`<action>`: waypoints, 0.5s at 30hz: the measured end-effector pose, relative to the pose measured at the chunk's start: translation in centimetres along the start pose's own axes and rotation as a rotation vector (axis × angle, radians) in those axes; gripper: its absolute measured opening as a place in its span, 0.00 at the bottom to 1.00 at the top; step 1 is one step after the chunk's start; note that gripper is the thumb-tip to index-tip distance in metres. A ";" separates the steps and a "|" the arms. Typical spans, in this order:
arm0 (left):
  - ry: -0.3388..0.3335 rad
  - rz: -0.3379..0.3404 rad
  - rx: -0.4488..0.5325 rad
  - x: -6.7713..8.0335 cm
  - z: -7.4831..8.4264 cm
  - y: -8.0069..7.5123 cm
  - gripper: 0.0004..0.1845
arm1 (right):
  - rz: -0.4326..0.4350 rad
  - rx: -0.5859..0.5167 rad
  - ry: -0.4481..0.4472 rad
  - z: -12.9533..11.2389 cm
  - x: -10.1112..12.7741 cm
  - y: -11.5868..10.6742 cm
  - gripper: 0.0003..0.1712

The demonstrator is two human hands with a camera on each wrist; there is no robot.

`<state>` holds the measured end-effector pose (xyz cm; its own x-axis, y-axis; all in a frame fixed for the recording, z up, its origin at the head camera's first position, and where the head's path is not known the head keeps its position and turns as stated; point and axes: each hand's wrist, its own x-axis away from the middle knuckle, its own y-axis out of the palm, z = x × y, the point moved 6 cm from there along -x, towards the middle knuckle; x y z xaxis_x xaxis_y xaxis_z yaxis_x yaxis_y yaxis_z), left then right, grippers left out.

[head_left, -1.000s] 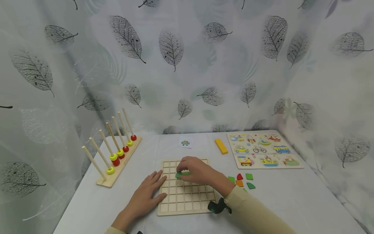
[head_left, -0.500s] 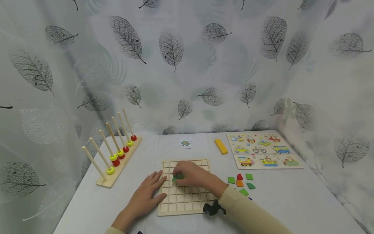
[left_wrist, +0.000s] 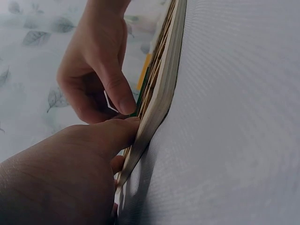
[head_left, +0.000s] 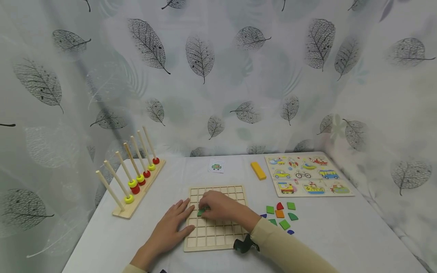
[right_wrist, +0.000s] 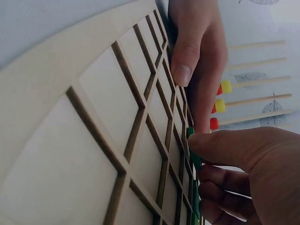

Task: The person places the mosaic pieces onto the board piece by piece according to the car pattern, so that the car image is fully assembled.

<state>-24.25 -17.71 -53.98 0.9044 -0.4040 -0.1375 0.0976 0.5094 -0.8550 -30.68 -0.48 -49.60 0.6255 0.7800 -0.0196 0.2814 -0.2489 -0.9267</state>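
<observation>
A square wooden grid board [head_left: 220, 239] lies on the white-covered table in front of me. My left hand [head_left: 170, 228] rests at its left edge, fingers spread and fingertips on the rim. Over the board's left columns is my right hand [head_left: 222, 206], pinching a small green tile [head_left: 200, 212] between thumb and fingers. In the right wrist view this tile [right_wrist: 194, 152] touches the grid, beside the left hand. Another green piece [right_wrist: 195, 192] sits just below it, partly hidden by the right fingers. Part of the grid is covered by the right hand.
Loose tiles, including an orange square [head_left: 280, 214] and a red piece [head_left: 280, 206], lie right of the board. Behind are a picture card [head_left: 216, 166], a yellow block [head_left: 258, 171] and a vehicle puzzle [head_left: 308, 175]. A peg rack with rings [head_left: 127, 212] stands at left.
My right hand has moved left and slightly nearer across the board with the green tile. Its forearm has uncovered more loose tiles. The left hand has stayed in place.
</observation>
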 end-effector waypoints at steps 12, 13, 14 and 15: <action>-0.004 0.005 -0.001 0.0 -0.1 0.0 0.38 | -0.003 0.010 0.013 -0.4 0.3 0.1 0.09; -0.004 0.004 0.001 0.0 -0.1 0.0 0.38 | -0.003 0.014 0.011 -0.4 0.3 0.1 0.09; -0.005 0.003 0.002 0.0 -0.1 0.0 0.38 | -0.004 0.017 0.010 -0.4 0.2 0.1 0.08; -0.005 0.002 0.003 0.0 -0.1 0.0 0.38 | -0.005 0.022 0.010 -0.4 0.2 0.1 0.08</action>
<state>-24.32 -17.79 -54.08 0.9068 -0.3988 -0.1366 0.0969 0.5126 -0.8532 -30.21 -0.55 -49.52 0.6315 0.7753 -0.0118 0.2685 -0.2329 -0.9347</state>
